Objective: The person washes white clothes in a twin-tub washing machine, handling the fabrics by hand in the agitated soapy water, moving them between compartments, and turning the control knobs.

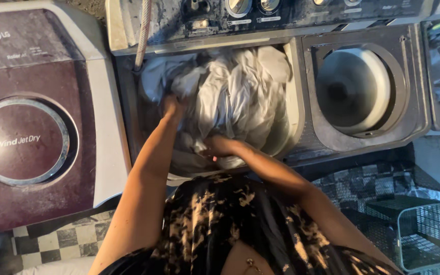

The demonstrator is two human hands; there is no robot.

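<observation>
A big bundle of white wet cloth (230, 97) fills the open wash tub (128, 102) of a grey twin-tub washing machine. My left hand (171, 107) grips the cloth at the bundle's left side, fingers buried in the folds. My right hand (217, 146) presses on the near lower edge of the same bundle, its fingers curled into the fabric. Both forearms reach down into the tub from the bottom of the view.
A round grey spinner cover (352, 89) sits in the compartment to the right. A maroon top-load washer (26, 137) stands at the left. A hose (142, 30) hangs over the control panel (281, 12). A wire basket (429, 234) is on the checkered floor (67, 239).
</observation>
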